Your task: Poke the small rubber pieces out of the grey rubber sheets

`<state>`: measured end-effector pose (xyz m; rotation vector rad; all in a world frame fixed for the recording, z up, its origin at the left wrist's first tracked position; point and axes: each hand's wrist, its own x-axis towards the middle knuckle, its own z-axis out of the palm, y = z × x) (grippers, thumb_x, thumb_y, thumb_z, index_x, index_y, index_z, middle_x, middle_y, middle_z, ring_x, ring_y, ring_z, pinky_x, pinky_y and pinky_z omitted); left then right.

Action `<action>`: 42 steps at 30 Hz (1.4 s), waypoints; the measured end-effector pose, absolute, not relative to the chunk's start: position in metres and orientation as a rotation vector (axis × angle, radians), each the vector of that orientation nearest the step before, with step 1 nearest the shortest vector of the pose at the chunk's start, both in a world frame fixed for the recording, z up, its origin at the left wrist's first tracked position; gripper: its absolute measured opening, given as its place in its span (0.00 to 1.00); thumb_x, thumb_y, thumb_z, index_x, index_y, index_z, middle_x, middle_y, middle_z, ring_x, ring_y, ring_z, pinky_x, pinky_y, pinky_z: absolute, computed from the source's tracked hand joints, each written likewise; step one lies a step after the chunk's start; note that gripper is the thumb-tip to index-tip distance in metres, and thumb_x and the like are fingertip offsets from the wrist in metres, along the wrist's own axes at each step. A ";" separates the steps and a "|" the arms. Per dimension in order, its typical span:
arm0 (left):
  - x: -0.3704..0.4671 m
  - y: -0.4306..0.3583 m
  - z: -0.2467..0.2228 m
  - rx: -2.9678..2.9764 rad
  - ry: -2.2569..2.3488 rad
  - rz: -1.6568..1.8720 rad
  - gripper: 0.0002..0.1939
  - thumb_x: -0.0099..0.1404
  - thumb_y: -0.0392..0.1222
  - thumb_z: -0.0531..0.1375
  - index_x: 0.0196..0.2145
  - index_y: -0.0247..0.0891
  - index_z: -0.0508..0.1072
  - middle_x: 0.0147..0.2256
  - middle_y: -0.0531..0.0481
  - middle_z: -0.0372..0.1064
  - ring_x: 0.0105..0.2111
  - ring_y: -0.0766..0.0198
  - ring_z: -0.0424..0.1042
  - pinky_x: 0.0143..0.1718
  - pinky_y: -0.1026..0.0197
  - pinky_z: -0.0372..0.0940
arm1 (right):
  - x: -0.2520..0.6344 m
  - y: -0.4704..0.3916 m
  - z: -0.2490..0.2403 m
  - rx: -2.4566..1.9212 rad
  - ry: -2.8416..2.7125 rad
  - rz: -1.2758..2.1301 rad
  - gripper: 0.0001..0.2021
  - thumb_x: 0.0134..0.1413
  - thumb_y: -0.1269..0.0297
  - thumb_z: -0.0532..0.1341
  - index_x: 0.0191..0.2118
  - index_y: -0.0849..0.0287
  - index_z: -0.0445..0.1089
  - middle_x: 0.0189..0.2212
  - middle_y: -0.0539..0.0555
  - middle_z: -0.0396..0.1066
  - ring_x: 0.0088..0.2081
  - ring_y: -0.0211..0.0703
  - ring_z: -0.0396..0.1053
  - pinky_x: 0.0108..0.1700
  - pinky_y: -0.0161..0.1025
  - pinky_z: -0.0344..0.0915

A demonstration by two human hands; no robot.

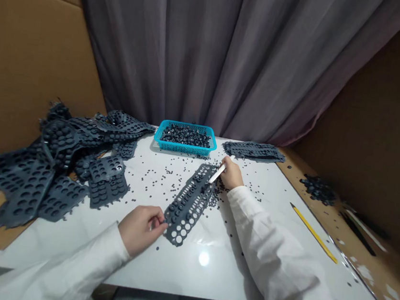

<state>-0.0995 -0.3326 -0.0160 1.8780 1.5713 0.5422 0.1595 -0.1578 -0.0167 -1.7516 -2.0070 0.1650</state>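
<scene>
A dark rubber sheet lies slantwise on the white table, with open round holes along its edges and raised round parts still in its middle rows. My left hand pinches the sheet's near left edge between thumb and fingers. My right hand grips a white pen-like stick, its tip pointing down onto the sheet's far right part. Small dark round bits are scattered around the sheet. Behind it stands a blue plastic basket filled with small black rubber pieces.
A heap of dark rubber sheets covers the left side. Stacked flat sheets lie at the back right. A yellow pencil-like stick rests on the right, near a pile of black pieces. Cardboard walls and a grey curtain enclose the table.
</scene>
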 end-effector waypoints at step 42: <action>-0.047 -0.284 0.006 2.627 1.198 -0.137 0.08 0.50 0.32 0.61 0.30 0.41 0.75 0.27 0.49 0.69 0.30 0.59 0.70 0.31 0.63 0.61 | 0.113 -0.328 -0.048 -1.236 -1.391 1.185 0.09 0.52 0.65 0.53 0.24 0.58 0.64 0.17 0.47 0.66 0.18 0.37 0.62 0.22 0.33 0.58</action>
